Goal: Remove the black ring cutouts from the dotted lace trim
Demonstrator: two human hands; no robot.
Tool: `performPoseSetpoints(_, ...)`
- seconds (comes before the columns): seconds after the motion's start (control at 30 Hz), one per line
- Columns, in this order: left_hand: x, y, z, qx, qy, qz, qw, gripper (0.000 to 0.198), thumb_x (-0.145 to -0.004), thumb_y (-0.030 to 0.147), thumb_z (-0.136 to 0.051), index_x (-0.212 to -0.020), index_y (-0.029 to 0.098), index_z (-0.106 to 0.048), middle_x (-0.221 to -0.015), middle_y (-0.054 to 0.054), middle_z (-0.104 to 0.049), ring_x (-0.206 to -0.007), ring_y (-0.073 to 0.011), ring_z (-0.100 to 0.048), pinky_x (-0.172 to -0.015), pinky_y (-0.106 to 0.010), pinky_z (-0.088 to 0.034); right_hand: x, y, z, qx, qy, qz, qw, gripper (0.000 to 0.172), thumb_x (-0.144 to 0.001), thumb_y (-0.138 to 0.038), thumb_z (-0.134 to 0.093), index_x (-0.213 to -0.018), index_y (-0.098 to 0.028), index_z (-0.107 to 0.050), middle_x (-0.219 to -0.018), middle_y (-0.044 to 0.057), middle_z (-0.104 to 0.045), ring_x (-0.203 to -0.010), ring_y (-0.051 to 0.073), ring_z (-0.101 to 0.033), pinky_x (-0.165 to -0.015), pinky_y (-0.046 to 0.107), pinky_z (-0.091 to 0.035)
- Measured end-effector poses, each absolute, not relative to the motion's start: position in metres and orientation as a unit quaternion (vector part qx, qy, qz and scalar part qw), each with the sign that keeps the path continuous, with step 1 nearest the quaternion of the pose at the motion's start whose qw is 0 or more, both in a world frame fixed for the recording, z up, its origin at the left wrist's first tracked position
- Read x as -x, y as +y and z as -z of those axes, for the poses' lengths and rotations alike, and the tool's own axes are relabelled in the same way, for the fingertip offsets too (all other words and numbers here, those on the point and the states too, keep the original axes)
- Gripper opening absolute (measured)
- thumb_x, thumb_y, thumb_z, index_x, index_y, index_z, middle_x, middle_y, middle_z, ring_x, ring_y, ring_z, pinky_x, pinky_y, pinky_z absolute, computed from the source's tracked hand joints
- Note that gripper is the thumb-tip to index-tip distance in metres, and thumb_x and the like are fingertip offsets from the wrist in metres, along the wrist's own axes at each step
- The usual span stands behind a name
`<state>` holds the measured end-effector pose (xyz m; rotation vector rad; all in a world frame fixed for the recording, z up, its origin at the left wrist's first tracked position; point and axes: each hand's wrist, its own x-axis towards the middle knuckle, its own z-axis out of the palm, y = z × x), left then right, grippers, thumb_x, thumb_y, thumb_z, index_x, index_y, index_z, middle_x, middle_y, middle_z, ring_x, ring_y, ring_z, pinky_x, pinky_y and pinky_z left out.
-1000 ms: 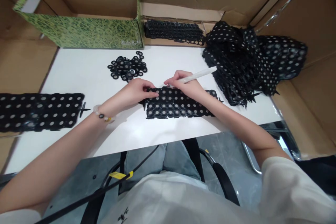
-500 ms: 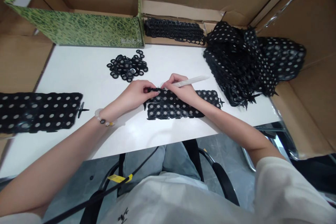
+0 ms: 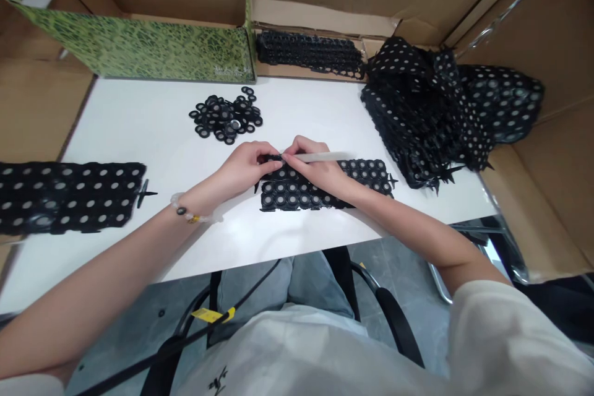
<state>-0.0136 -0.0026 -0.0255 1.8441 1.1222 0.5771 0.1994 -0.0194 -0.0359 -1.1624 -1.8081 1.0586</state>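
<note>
A black rubbery sheet (image 3: 290,197) with rows of round grey-centred discs lies flat on the white table. The thumb and fingers of my left hand (image 3: 248,167) pinch its far left corner. My right hand (image 3: 318,167) is closed round a white pen-shaped tool (image 3: 320,156), whose tip end is hidden by my fingertips at that same edge. Both hands' fingertips almost touch. Beyond them lies a loose pile of black rings with grey centres (image 3: 223,116). The sheet's upper middle is covered by my right hand and forearm.
Another dotted black sheet (image 3: 69,195) lies at the left. A large heap of dotted sheets (image 3: 417,111) fills the right back. A green patterned box (image 3: 162,49) and a stack of black netted strips (image 3: 309,52) stand along the back, before cardboard walls.
My right hand has shifted slightly left, closer to my left fingertips. The tool's rear end has swung down and towards me, and is blurred. My left hand keeps its pinch.
</note>
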Motion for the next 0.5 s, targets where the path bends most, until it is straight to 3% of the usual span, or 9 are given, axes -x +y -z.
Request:
performPoseSetpoints(0.23,0.0193,0.0034,0.0252,-0.758,0.427,-0.216,0.442,0.032,-0.085,0.049,-0.071,-0.095,0.019,-0.079,-0.091,-0.005,-0.076,-0.084,-0.0217,-0.064,-0.080,-0.034,-0.047,-0.2035,-0.0134,0.0346,0.448,-0.681,-0.437,0.379,0.046,-0.087,-0.064,-0.072,-0.074,-0.024,-0.055,-0.069,-0.002,-0.058,-0.069,0.017,-0.052,-0.068,0.033,-0.041)
performPoseSetpoints(0.4,0.0211,0.0041,0.0237,-0.784,0.449,-0.199,0.380,0.031,-0.086,0.048,-0.070,-0.091,0.019,-0.080,-0.089,-0.006,-0.077,-0.080,-0.0211,-0.062,-0.075,-0.033,-0.045,-0.2068,-0.0121,0.0289,0.445,-0.652,-0.467,0.398,0.047,-0.086,-0.065,-0.073,-0.075,-0.024,-0.054,-0.076,0.001,-0.067,-0.081,0.020,-0.063,-0.080,0.036,-0.048)
performPoseSetpoints(0.5,0.0208,0.0039,0.0233,-0.784,0.445,-0.200,0.384,0.031,-0.086,0.048,-0.070,-0.090,0.019,-0.079,-0.088,-0.006,-0.076,-0.080,-0.0214,-0.063,-0.075,-0.032,-0.045,-0.2076,-0.0131,0.0290,0.456,-0.669,-0.447,0.381,0.045,-0.085,-0.065,-0.074,-0.075,-0.024,-0.056,-0.073,0.000,-0.065,-0.075,0.019,-0.058,-0.074,0.034,-0.045)
